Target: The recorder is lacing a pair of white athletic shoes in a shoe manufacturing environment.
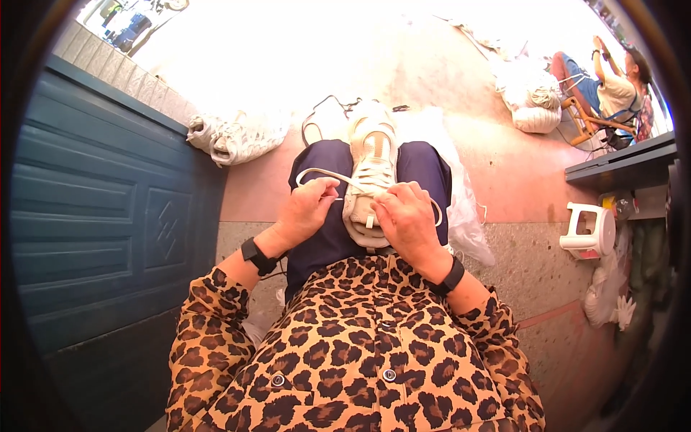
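Observation:
A cream-coloured sneaker [373, 155] rests lengthwise between my thighs, its heel end toward me. A flat white shoelace [317, 171] runs from its upper eyelets and curves out to the left. My left hand [309, 207], beside the shoe, is closed in a pinch on this lace, and a short bit of lace pokes out past the fingertips. On the shoe's right side, at the collar near the top eyelets, my right hand [409, 219] has thumb and forefinger pressed together. A loop of lace shows beyond its knuckles; what exactly its fingertips hold is partly hidden.
A blue panelled door [93, 194] stands close on my left. White bundled shoes [241, 137] lie beside it. Clear plastic [468, 230] spreads by my right knee. A white stool [586, 230] and a seated person [612, 90] are at right, near white sacks [533, 97].

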Motion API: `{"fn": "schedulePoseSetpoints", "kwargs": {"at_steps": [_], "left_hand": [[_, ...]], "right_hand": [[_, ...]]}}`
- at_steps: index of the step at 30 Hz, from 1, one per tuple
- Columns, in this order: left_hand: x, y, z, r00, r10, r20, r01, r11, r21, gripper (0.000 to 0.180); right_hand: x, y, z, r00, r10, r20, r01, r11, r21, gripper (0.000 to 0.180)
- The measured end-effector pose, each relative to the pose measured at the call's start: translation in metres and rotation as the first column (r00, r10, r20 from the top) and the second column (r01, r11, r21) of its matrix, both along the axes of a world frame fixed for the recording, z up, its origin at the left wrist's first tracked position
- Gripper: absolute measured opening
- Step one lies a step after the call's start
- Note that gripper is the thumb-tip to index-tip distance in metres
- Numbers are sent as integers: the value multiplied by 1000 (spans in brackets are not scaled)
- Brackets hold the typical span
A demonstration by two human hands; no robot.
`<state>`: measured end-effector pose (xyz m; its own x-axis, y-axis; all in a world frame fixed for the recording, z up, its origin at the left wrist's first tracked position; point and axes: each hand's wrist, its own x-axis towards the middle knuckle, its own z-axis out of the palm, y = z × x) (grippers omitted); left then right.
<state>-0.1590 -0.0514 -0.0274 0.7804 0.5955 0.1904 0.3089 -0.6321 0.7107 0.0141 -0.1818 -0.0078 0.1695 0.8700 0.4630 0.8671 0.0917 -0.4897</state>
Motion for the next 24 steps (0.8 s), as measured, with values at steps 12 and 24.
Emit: {"fn": "schedulePoseSetpoints", "kwargs": {"at_steps": [12, 24], "left_hand": [[14, -14, 6, 993, 120, 21, -104, 925, -365, 23], [26, -18, -6, 967, 253, 7, -236, 914, -330, 29]], "right_hand": [[8, -17, -15, 997, -64, -47, 59, 992, -111, 10], [10, -23, -15, 989, -147, 1, 147, 982, -118, 17]]}}
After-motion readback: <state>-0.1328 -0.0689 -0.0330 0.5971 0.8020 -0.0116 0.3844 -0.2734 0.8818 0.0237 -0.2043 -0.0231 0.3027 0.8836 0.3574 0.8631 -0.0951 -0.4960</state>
